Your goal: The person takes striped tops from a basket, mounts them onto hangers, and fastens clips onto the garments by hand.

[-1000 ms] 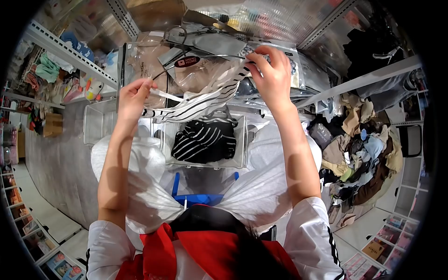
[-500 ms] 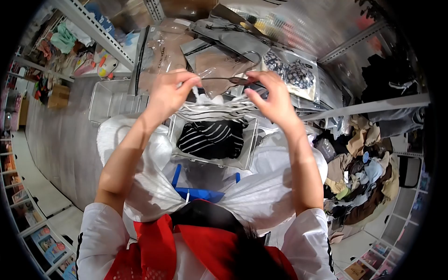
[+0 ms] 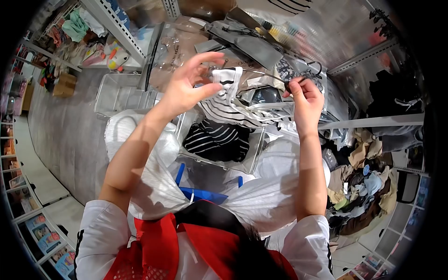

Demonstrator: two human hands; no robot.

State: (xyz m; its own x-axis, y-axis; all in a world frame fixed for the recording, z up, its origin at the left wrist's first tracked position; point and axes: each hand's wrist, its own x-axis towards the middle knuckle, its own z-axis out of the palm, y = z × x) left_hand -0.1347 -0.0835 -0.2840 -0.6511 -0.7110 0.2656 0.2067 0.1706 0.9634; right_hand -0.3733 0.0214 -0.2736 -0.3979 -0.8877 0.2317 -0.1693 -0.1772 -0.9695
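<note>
My right hand (image 3: 307,103) pinches a dark, thin clothes hanger (image 3: 266,74) close to its hook, which sticks up at the right. From the hanger droops a white garment with black stripes (image 3: 233,112); its white strap loops over the hanger's left end. Beside that strap is my left hand (image 3: 186,88), fingers apart and thumb stretched out; whether the thumb touches the cloth I cannot tell. Below the garment, a black garment with white stripes (image 3: 217,140) lies in a clear plastic basket (image 3: 255,156) between the knees.
Plastic-bagged clothes (image 3: 172,51) are piled on the shelf ahead. Another clear basket (image 3: 109,95) stands on the floor at the left. To the right are a metal shelf edge (image 3: 373,120) and a heap of loose clothes (image 3: 359,186). Something blue (image 3: 200,193) is below the lap.
The right hand has moved right with the hanger's hook. My left hand has come off the hanger and spread its fingers. The white striped garment now hangs tilted, stretched toward the right.
</note>
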